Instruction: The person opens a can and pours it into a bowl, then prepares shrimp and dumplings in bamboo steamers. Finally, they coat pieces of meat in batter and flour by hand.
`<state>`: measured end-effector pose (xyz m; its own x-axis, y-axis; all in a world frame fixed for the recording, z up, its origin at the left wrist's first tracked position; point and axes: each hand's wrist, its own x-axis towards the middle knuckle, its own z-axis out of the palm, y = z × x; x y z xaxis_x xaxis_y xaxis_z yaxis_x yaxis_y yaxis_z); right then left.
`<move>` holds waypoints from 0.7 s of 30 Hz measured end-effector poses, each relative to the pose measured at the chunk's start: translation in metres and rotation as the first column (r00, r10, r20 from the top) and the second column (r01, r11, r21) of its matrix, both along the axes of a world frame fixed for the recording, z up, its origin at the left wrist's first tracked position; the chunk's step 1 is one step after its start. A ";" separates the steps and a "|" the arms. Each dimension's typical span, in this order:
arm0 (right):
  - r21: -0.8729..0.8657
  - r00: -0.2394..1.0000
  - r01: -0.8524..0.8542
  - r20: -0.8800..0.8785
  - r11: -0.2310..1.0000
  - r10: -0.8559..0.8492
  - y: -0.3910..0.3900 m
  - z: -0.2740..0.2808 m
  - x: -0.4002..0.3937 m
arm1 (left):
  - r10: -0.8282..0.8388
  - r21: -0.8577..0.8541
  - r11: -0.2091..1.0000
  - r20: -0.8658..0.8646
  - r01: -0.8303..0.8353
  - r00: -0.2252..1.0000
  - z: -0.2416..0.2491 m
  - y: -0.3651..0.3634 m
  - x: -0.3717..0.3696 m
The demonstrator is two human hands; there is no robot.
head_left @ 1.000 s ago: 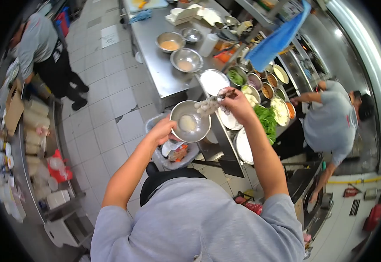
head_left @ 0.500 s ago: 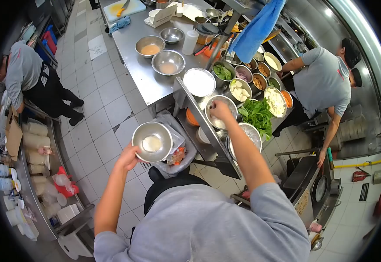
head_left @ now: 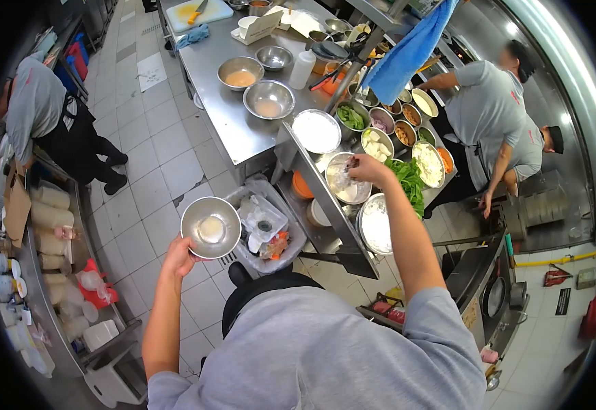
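My left hand [head_left: 180, 257] grips the rim of a steel mixing bowl [head_left: 195, 213], held out over the floor beside the bin. A small pale, off-white portion of food [head_left: 210, 229] lies in its bottom. Over at the counter, my right hand [head_left: 373, 169] is at the rim of a round metal container [head_left: 330, 183] with white powdery contents. Its fingers are curled together and point down into it; whatever they hold is too small to make out. Close to that hand are leafy greens [head_left: 407, 183], a container of white powder [head_left: 374, 225] and a container of pale chunks [head_left: 377, 145].
A lined bin [head_left: 296, 249] with scraps stands below the counter edge [head_left: 332, 212]. Bowls of liquid [head_left: 238, 73] and a squeeze bottle [head_left: 301, 70] stand on the steel table [head_left: 209, 102]. A blue cloth [head_left: 407, 58] hangs above. Co-workers [head_left: 482, 102] stand at right, another [head_left: 45, 109] at left.
My left hand has carried the bowl leftward, away from over the bin. My right hand has shifted right, toward the container's rim. At right, a co-worker's arm has pulled back from the stove area.
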<state>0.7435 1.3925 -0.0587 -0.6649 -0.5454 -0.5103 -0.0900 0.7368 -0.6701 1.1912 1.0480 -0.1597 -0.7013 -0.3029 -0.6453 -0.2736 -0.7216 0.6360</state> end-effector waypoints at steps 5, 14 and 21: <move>-0.061 0.981 -0.028 0.190 0.998 0.039 0.016 -0.002 -0.025 | -0.003 0.010 1.000 0.012 0.003 1.000 0.005 0.014 -0.005; 0.235 0.820 -0.164 -0.508 0.958 0.265 -0.008 -0.110 -0.009 | -0.078 0.025 0.997 0.043 0.077 0.996 0.007 0.038 -0.003; -0.058 0.978 0.055 -0.200 0.997 -0.065 0.014 -0.014 0.008 | -0.155 0.071 0.985 -0.021 0.156 0.988 0.013 0.030 -0.019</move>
